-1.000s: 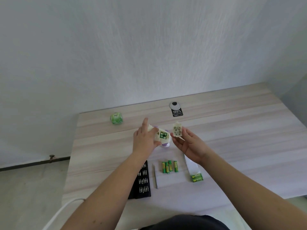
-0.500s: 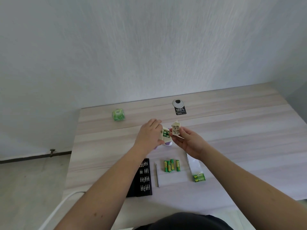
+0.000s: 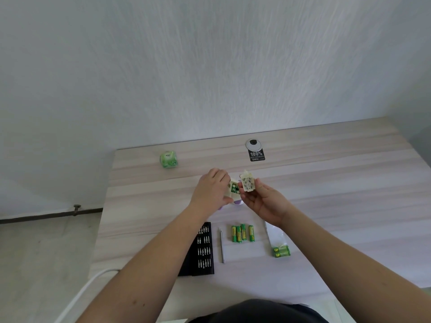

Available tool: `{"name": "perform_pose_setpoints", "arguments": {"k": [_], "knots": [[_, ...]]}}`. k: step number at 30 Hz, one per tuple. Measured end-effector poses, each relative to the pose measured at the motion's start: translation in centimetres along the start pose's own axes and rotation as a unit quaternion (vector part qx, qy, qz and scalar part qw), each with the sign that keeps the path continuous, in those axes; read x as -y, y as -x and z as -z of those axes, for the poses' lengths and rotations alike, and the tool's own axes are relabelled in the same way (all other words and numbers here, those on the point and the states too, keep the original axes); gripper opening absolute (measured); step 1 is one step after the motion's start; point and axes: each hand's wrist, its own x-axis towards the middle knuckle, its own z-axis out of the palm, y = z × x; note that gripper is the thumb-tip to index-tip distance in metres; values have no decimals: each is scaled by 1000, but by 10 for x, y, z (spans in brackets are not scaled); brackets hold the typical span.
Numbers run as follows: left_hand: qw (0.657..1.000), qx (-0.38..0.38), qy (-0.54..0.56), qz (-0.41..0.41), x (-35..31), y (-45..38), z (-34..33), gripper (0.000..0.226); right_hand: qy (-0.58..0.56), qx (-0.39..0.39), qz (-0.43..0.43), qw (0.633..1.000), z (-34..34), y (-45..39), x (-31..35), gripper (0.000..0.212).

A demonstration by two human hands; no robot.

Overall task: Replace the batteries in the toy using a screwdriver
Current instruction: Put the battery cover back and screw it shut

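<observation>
The toy (image 3: 233, 191), a cream plastic piece with a lilac part showing beneath it, is held above the middle of the desk (image 3: 338, 183) with its battery compartment turned toward the camera, green batteries visible inside. The left hand (image 3: 211, 191) grips the toy from its left side, fingers curled over the top and thumb underneath. Just to the right of it, nearly touching, the right hand (image 3: 263, 202) pinches the cream battery cover (image 3: 247, 184) between thumb and fingertips, holding it upright with its inner face and round contacts toward the camera. Nearer the person, four loose green batteries (image 3: 242, 233) lie side by side on a white sheet (image 3: 247, 250). A slim silver screwdriver (image 3: 221, 245) lies along the sheet's left edge, and left of it is an open black case of bits (image 3: 201, 250), partly crossed by the left forearm. To the right of the loose batteries, a pair of green batteries marked GP (image 3: 281, 251) lies at the end of a clear plastic wrapper (image 3: 274, 234), beside the right forearm. Toward the far edge, near the wall, sit a green-and-white cube (image 3: 168, 159) on the left and a round grey cable grommet (image 3: 253, 145) with a black label reading 100% (image 3: 257, 156) just in front of it.
</observation>
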Motion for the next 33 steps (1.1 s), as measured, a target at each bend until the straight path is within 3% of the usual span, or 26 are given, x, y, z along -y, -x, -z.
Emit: {"name": "perform_pose_setpoints", "arguments": {"k": [7,20,22,26,29,33], "knots": [[1000,1,1,11,-1,-1,1,68,11,18,21,1000,3,0,1,31],[999,14,3,29,-2,-3,3,65,186,17,99,977,6,-5,-4,25],[999,14,12,31,-2,-3,4,64,260,7,118,958,7,-6,-3,22],[999,28,26,32,1,-5,8,66,467,-67,178,864,15,-11,-1,23],[998,27,38,33,2,-5,9,65,524,-112,209,818,16,-14,-1,24],[998,22,48,36,2,-6,8,64,566,-110,214,788,15,-14,-5,26]]}}
